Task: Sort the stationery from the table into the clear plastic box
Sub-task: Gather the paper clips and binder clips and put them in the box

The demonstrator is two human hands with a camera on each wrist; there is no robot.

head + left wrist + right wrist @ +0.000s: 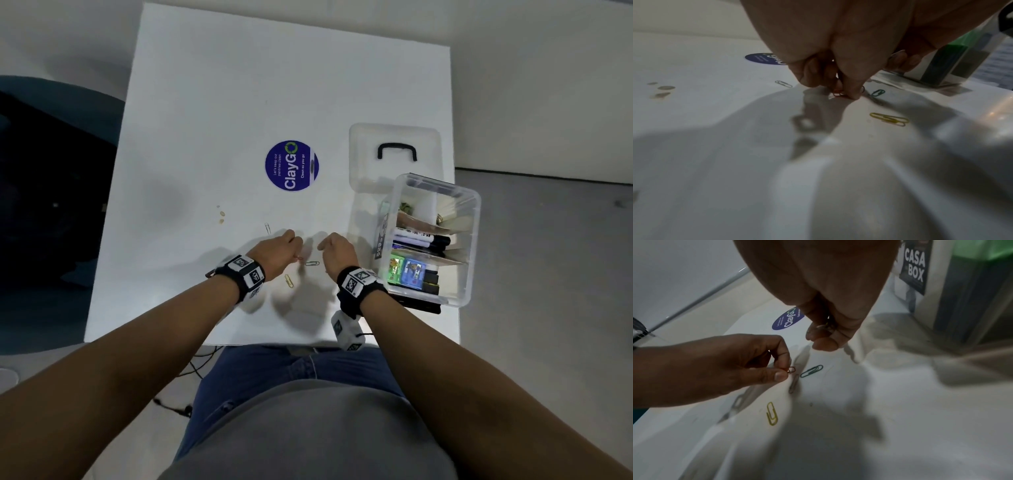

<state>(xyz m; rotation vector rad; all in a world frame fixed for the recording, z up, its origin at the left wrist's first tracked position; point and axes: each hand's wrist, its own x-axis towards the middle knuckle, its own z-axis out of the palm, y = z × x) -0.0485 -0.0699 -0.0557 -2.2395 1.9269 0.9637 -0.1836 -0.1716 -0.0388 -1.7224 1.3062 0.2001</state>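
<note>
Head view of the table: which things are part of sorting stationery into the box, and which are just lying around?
Part of the job:
- red paper clip, pinched by left hand
- green paper clip
- yellow paper clip
- silver paper clip
- clear plastic box
- right hand, holding something small

Just lying about:
- round blue sticker
- clear box lid with black handle

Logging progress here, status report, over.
Left hand pinches red paperclip. Right hand curled, seems to hold clips. Green, yellow, silver paperclips on table. Nothing blocks clear box.
</note>
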